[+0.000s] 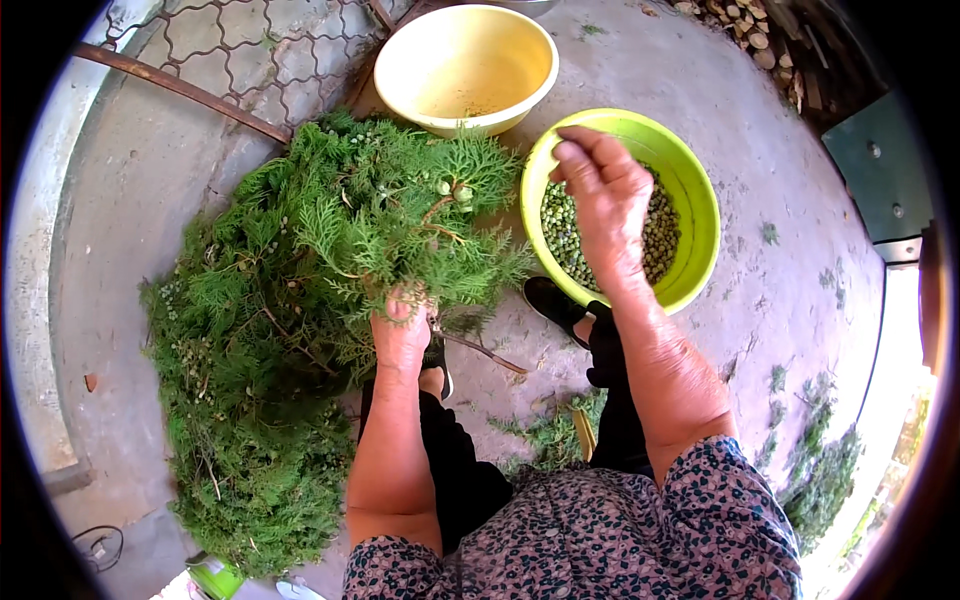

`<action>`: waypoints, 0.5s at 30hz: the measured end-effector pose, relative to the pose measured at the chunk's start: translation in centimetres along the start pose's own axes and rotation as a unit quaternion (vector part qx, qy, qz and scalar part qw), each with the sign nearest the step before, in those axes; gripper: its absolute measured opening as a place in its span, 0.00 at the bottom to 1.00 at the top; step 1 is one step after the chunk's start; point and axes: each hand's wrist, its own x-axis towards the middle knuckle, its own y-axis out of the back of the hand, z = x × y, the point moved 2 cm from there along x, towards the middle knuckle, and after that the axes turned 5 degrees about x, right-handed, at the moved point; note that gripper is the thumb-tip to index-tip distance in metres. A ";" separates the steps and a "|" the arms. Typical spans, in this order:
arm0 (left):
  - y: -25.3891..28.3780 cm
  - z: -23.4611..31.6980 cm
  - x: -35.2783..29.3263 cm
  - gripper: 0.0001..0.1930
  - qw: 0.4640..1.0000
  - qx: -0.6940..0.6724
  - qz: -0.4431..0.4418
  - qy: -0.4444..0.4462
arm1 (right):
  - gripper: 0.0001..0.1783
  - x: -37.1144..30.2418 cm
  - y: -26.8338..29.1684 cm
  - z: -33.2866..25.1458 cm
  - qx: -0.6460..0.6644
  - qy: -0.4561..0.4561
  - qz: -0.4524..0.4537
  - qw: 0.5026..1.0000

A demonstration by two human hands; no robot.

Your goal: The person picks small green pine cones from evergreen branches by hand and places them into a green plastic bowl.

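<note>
- near the middle of the scene, the left hand (pixel 402 305) has its fingers clamped on the stem of a leafy green branch (pixel 430 245).
- the branch spreads toward the far side, over the edge of the pile; round pale-green cones (pixel 455 192) sit among its leaves.
- a bare twig (pixel 485 352) sticks out to the right, just beside the left hand.
- to the right, the right hand (pixel 608 190) is above the bright green tub (pixel 704 230); its fingers are bent, the thumb close to them, and i cannot tell whether they pinch anything.
- inside that tub lie many small round pieces (pixel 562 238), green and brownish.
- farther off, just beside the tub, stands a yellow basin (pixel 430 60) with a few bits at the bottom.
- on the left, a big pile of cut greenery (pixel 240 390) covers the floor (pixel 770 330).
- at the far right lies stacked firewood (pixel 750 35).
- on the near right, loose sprigs (pixel 822 470) are scattered.
</note>
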 end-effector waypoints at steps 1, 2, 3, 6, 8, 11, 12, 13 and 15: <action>-0.2 0.1 0.1 0.06 1.000 -0.006 0.003 -0.009 | 0.08 -0.7 -0.6 0.0 0.007 0.010 -0.050 0.999; -0.8 1.1 0.2 0.07 0.998 -0.065 -0.002 0.002 | 0.10 -0.9 -1.0 0.2 -0.052 0.076 -0.085 0.992; -1.3 2.5 0.1 0.07 0.991 -0.132 -0.005 0.013 | 0.12 -1.1 -1.4 0.2 -0.100 0.146 -0.130 0.976; -2.1 5.1 0.0 0.09 0.977 -0.210 -0.023 0.000 | 0.16 -1.5 -2.2 -0.3 -0.167 0.201 -0.195 0.945; -2.3 6.0 0.0 0.11 0.976 -0.215 -0.036 -0.025 | 0.18 -1.7 -2.5 -0.3 -0.184 0.187 -0.219 0.940; -2.1 6.6 0.1 0.15 0.976 -0.198 -0.051 -0.077 | 0.18 -1.7 -2.4 0.1 -0.237 0.176 -0.261 0.919; -2.0 6.7 0.2 0.16 0.976 -0.187 -0.057 -0.098 | 0.18 -1.7 -2.3 0.0 -0.237 0.176 -0.262 0.919; -2.0 6.8 0.2 0.17 0.974 -0.182 -0.063 -0.116 | 0.16 -1.6 -2.3 -0.1 -0.251 0.167 -0.260 0.918; -2.0 8.2 0.6 0.19 0.979 -0.138 -0.082 -0.122 | 0.11 -1.6 -2.2 0.0 -0.241 0.158 -0.256 0.923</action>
